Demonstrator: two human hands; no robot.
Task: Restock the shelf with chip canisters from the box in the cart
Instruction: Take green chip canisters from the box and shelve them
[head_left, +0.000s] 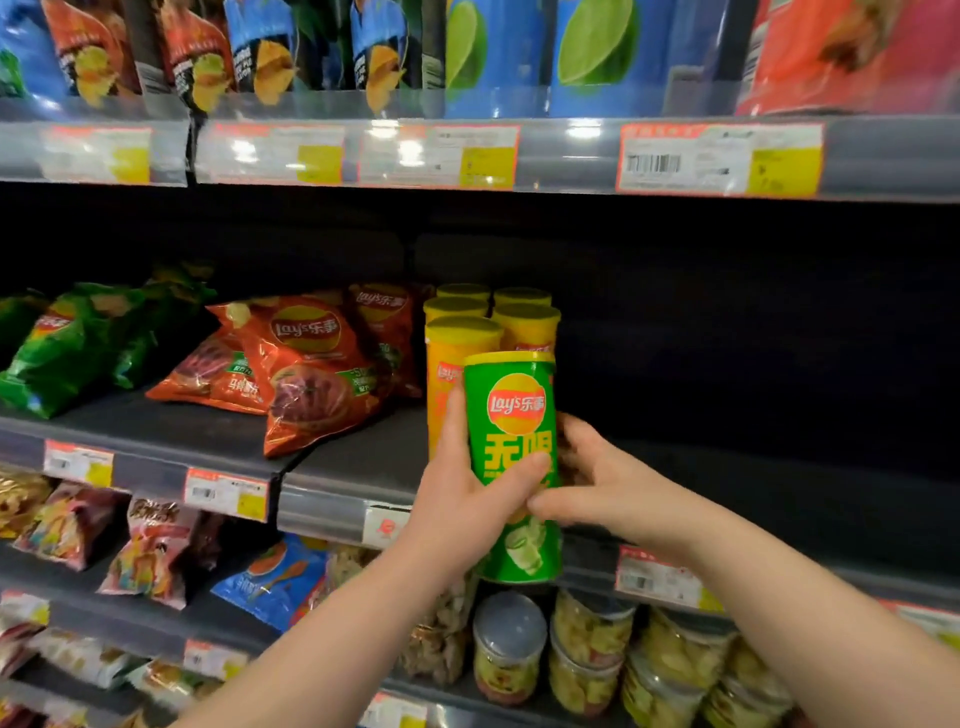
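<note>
A green chip canister (511, 415) with a yellow lid is held upright in front of the middle shelf's front edge (332, 506). My left hand (467, 499) grips it from the left, thumb across its front. My right hand (592, 478) holds its right side, fingers curled behind it and thumb at the front. Directly behind it on the shelf stand several yellow chip canisters (457, 343) in two rows. To their right the shelf is dark and bare (727, 457). The box and the cart are out of view.
Red chip bags (311, 364) and green chip bags (67, 343) lie on the same shelf to the left. The shelf above holds blue and red bags behind a price rail (717, 161). Clear snack jars (587, 649) and more bags fill the shelf below.
</note>
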